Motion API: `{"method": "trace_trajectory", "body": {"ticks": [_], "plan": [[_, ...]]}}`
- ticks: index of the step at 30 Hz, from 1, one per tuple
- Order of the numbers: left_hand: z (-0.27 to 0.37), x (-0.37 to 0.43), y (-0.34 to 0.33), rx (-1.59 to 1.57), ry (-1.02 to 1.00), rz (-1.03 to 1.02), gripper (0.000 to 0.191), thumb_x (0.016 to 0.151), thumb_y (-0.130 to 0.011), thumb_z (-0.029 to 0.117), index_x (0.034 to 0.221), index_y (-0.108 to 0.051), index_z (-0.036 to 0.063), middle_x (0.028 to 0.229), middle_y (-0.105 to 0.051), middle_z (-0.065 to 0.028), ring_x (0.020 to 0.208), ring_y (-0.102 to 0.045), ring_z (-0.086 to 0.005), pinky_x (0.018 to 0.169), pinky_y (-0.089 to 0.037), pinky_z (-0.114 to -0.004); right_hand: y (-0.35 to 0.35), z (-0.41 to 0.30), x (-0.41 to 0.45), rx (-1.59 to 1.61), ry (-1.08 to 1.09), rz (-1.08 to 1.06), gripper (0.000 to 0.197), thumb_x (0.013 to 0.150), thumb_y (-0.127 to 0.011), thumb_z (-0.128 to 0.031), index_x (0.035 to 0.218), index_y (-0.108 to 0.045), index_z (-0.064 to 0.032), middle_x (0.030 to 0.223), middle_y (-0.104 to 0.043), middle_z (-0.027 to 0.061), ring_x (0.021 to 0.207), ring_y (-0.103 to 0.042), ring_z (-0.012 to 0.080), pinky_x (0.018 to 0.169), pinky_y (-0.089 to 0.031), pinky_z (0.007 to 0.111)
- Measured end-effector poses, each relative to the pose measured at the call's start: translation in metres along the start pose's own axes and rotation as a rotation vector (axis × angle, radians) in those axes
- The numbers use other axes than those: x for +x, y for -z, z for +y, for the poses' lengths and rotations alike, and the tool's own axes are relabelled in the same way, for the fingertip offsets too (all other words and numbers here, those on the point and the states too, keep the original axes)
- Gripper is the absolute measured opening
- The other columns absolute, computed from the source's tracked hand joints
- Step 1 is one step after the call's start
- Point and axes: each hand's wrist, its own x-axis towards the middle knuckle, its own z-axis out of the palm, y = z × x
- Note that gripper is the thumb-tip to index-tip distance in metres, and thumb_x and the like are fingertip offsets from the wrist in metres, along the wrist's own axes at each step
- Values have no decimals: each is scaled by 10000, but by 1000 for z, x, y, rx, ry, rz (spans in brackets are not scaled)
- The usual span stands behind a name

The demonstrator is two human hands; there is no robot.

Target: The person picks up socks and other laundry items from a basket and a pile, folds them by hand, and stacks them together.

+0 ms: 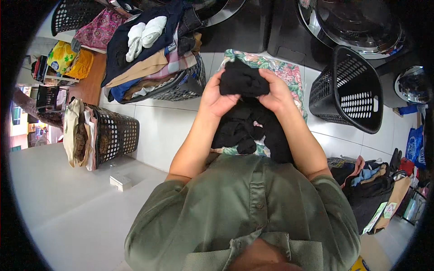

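Both my hands grip a bundle of black fabric, folded or rolled small, in front of my chest. My left hand holds its left end, and my right hand holds its right end. Whether the bundle is socks or another garment I cannot tell. Below it, more black fabric pieces lie loosely on a floral cloth with pink roses and green leaves. Part of that cloth is hidden by my arms and the black pieces.
An overfull laundry basket stands front left, with white socks on its clothes. Another filled basket is farther left. At the right is a black perforated basket. Front-loading machines line the front. Clothes are heaped at the right.
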Motion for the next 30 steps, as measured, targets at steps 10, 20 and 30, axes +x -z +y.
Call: {"method": "trace_trajectory", "body": {"ticks": [10,20,30], "plan": [[4,-4,-17,301,-18,-405,531,793,-578,364,1189,-443,38,1182,-503,-114,1092,-487,-250,931,-380,-412,-43,-10,-9,-386,242,-258,151,824,-567,-145,949,-539,-66,801,-557,6,678,-543,92,578,-439,208],[2,-25,-38,-69,-94,-281,339,894,-433,234,1165,-458,32,1125,-542,-104,1007,-549,-225,794,-491,-369,-57,9,-8,-357,517,-149,206,735,-618,24,911,-539,-48,816,-587,39,740,-568,114,629,-471,218],[12,-86,-39,1321,-1182,104,686,688,-713,223,1239,-370,1,1241,-428,-145,1133,-435,-258,938,-353,-359,-93,-28,-20,-854,697,-265,181,716,-613,-24,886,-552,-12,853,-566,23,848,-517,113,765,-395,221]]}}
